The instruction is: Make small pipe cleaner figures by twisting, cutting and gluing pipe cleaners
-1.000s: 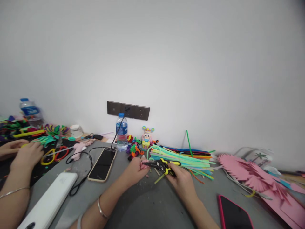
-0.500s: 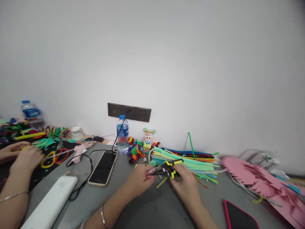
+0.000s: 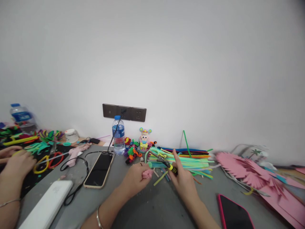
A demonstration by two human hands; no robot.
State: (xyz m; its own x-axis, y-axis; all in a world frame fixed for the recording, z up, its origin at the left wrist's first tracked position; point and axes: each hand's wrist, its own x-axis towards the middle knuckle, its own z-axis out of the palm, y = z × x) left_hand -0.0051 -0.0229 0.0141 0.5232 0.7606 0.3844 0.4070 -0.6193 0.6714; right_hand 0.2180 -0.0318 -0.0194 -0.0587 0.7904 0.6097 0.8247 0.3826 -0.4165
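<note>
My left hand (image 3: 134,178) is closed around a small curled pink pipe-cleaner piece (image 3: 147,173), which sticks out past the thumb. In my right hand (image 3: 183,178) is a pair of pliers (image 3: 164,160) with black and yellow handles; the index finger points up, away from the tool. The jaws point up and left, apart from the pink piece. Behind the pliers lies a bundle of coloured pipe cleaners (image 3: 200,164), mostly pale green. A short yellow-green stem (image 3: 160,178) lies on the grey table between my hands.
A water bottle (image 3: 118,136), a small figure (image 3: 144,140) and a phone (image 3: 99,170) stand or lie behind and left. A pink glue gun (image 3: 75,154) and white case (image 3: 47,206) are further left, near a co-worker's hands (image 3: 20,163). Pink cut paper (image 3: 247,171) and a red-edged phone (image 3: 234,211) lie right.
The pliers have come away from the pink piece and turned, jaws now up and left. My right index finger has straightened upward. The view has shifted slightly to the right.
</note>
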